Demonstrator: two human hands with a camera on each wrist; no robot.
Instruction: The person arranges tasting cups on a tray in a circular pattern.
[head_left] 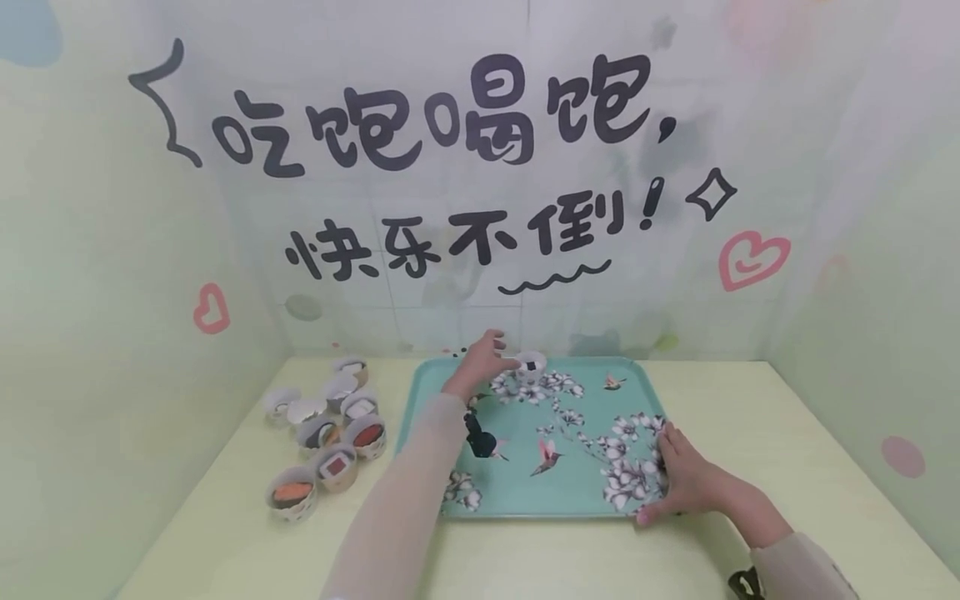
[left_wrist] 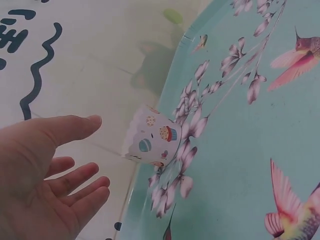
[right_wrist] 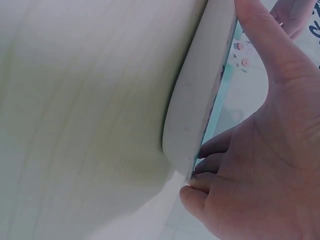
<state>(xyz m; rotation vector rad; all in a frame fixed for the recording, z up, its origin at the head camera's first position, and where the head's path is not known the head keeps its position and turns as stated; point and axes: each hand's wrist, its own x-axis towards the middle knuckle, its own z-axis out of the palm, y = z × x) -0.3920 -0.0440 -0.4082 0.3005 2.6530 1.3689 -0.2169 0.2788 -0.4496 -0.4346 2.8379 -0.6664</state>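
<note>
A teal tray (head_left: 570,487) printed with flowers and birds lies on the table. At its far edge a small paper cup (head_left: 531,367) stands upright, a dark square inside it. Cupcake prints show on the cup's side (left_wrist: 152,139) in the left wrist view. My left hand (head_left: 480,367) is just left of the cup, thumb and fingers spread apart, with a gap between them and the cup in the left wrist view. At the tray's near right corner my right hand (head_left: 693,482) grips the rim, the fingers (right_wrist: 205,182) bent over the edge.
Several similar paper cups stand grouped on the table left of the tray, among them a front cup (head_left: 292,496) with an orange picture inside and a cup (head_left: 337,468) with a red square. A lettered wall sheet (head_left: 450,325) rises right behind the tray.
</note>
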